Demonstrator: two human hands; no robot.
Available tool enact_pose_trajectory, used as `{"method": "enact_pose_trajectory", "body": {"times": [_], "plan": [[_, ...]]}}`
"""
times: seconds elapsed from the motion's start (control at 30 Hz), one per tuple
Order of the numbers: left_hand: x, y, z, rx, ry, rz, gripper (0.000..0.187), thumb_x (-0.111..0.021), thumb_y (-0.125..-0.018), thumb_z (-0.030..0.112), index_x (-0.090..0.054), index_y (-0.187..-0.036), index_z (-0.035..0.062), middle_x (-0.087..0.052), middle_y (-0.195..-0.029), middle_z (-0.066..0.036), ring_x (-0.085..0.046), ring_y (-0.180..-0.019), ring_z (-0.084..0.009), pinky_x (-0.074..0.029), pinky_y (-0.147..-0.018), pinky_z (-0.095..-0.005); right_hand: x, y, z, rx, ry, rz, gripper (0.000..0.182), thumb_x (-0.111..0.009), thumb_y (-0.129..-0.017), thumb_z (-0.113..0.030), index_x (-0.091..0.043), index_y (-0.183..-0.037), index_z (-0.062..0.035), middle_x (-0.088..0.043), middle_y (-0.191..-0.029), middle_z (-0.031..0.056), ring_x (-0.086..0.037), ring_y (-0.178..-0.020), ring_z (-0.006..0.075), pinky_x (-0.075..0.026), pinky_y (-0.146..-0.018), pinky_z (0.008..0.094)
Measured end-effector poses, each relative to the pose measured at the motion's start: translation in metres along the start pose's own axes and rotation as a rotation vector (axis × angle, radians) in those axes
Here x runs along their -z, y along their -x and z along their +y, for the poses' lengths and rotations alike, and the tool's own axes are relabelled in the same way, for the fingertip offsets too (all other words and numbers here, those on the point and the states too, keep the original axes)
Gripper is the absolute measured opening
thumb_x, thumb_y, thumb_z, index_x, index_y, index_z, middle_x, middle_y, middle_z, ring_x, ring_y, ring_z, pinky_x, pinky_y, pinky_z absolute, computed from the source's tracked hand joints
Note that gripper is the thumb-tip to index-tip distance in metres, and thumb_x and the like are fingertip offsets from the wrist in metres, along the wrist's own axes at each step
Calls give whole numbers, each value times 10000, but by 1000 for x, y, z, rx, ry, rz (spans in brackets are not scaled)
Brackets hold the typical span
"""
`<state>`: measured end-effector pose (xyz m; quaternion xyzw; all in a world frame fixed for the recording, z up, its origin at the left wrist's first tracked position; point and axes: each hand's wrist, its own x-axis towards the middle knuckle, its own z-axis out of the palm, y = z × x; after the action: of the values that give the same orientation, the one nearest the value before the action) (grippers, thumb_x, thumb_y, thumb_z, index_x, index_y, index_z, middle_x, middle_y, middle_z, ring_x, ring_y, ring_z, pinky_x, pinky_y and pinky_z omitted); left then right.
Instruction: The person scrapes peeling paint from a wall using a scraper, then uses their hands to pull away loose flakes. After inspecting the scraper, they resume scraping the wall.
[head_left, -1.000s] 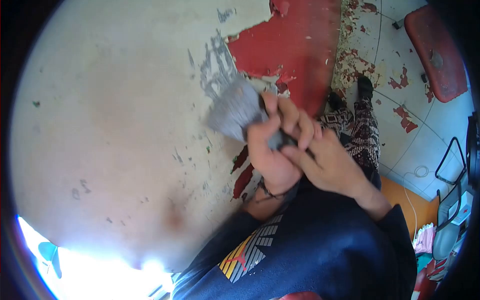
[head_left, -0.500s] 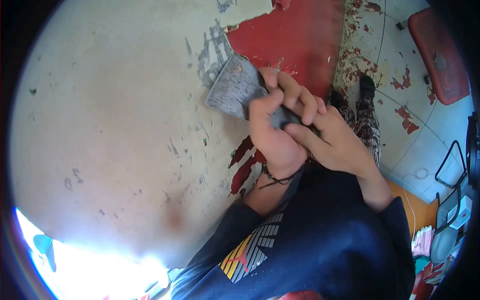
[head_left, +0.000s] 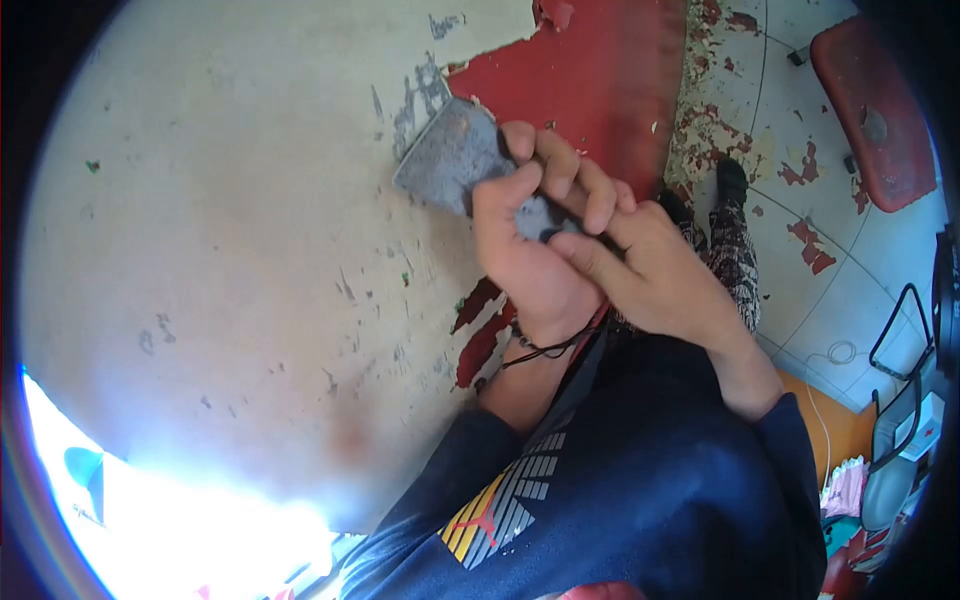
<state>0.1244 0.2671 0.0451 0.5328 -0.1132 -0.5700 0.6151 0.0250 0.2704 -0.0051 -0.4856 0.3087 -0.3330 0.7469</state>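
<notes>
A grey, flat scraper [head_left: 452, 160] with a broad blade and a scuffed face is held between both hands. My left hand [head_left: 535, 255], with a dark cord bracelet at the wrist, presses a digit along the blade's face. My right hand [head_left: 665, 275] closes around the narrow rear end, its thumb lying along the scraper. Interlaced fingers cover much of that end. The blade's wide edge lies over the cream coating [head_left: 250, 230], close to its ragged border with the bare red area [head_left: 590, 90].
Red and cream flakes [head_left: 805, 165] litter the tiled floor at the right. A red seat [head_left: 875, 115] stands there, with a black metal frame [head_left: 900, 335] nearer me. A person's dark shoe [head_left: 733, 180] and patterned trousers show beyond the surface. Bright light washes out the lower left.
Both hands and the scraper have shifted slightly left and upward in view. The blade's face has changed angle a little. The grip looks the same.
</notes>
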Motion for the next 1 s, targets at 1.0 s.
{"method": "enact_pose_trajectory", "body": {"times": [1.0], "plan": [[-6, 7, 13, 58, -76, 22, 231, -519, -879, 321, -470, -995, 128, -412, -722, 5, -473, -561, -157, -463, -640, -394, -10, 11, -8, -58, -107, 3, 297, -595, -934, -219, -623, -1118, 11, -653, -898, 229, -657, -843, 401, -508, -730, 405]]}}
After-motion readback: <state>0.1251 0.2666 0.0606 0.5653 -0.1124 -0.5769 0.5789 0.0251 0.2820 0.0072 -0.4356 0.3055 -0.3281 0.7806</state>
